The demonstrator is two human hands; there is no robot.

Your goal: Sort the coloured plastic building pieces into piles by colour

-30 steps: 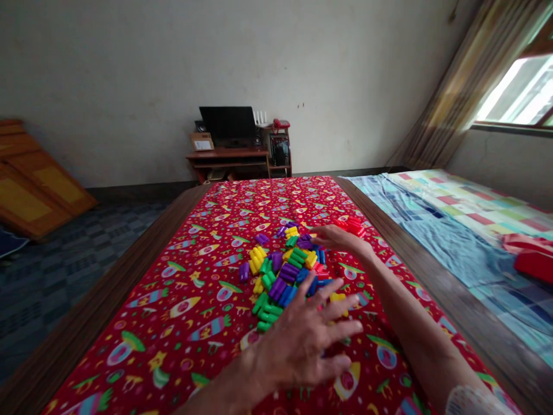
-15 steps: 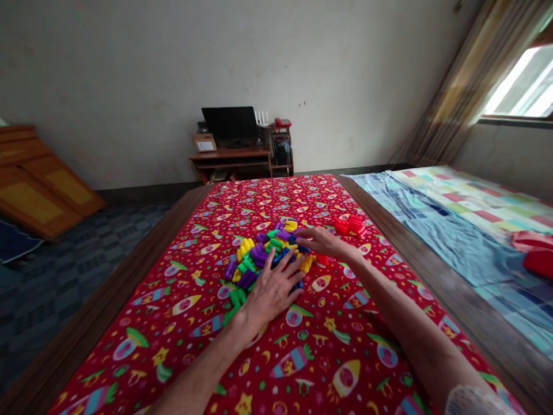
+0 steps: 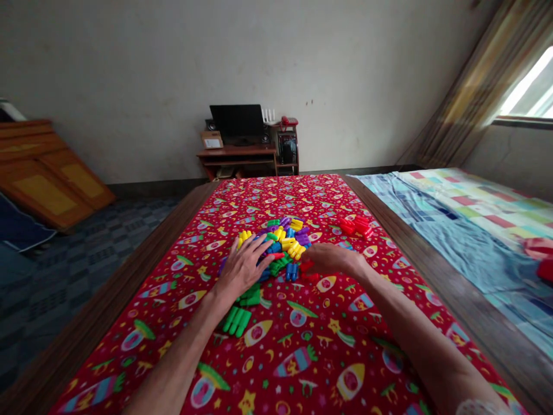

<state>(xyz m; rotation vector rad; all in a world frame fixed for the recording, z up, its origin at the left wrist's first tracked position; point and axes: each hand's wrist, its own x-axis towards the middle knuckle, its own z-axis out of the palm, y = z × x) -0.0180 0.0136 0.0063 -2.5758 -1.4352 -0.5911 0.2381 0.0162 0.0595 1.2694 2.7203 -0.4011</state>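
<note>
Illumination is dim overall; daylight enters through the window (image 3: 530,86) at right, which is overexposed to near white. The floor (image 3: 69,282) at left lies in shade. Wide-angle distortion tilts the cupboard (image 3: 54,181) and curtain (image 3: 473,86) near the edges. Glossy blocks (image 3: 296,250) carry small highlights; fine detail is soft.

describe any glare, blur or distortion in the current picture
Head view: the window at upper right is washed out nearly white; head view: the cabinet at far left leans, probably wide-lens stretch; head view: the right hand looks slightly soft, perhaps motion blur, while the yellow blocks beside it keep readable edges.
</note>
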